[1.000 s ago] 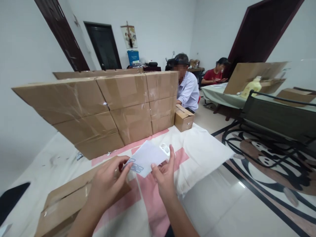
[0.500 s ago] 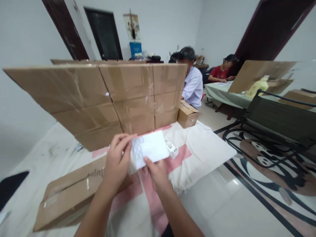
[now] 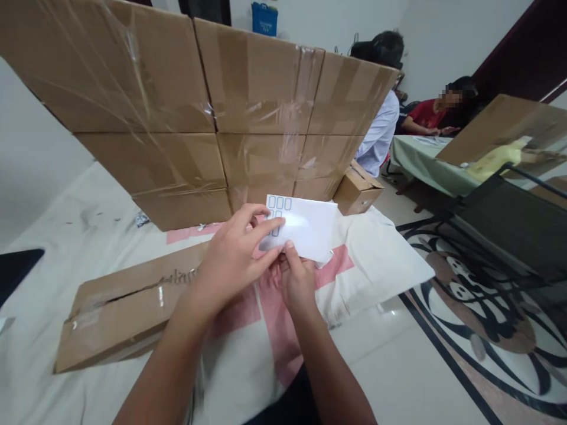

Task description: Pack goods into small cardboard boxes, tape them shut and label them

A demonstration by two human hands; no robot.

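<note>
A white sheet [image 3: 308, 227] with several blue-outlined rounded boxes printed at its left end is held in front of the stacked cartons. My right hand [image 3: 297, 280] grips its lower edge, thumb on top and the other fingers underneath. Over the printed end lies my left hand [image 3: 239, 248], its fingers apart; the index fingertip rests across the boxes and the thumb is near the lower edge, beside my right thumb. Behind the sheet's lower right corner a bit of a white object [image 3: 325, 260] peeks out, mostly hidden.
Taped cartons [image 3: 261, 100] form a wall ahead. A long cardboard box [image 3: 133, 301] lies at left on the pink-and-white cloth [image 3: 376, 260]; a small carton [image 3: 358, 186] is at right. Beyond are a person in a pale shirt [image 3: 381, 130], a person in red [image 3: 423, 118] and a dark chair [image 3: 500, 224].
My view has tipped down and closer to the cartons. My left hand has moved from the sheet's left edge onto its printed boxes. The sheet now covers most of the white object.
</note>
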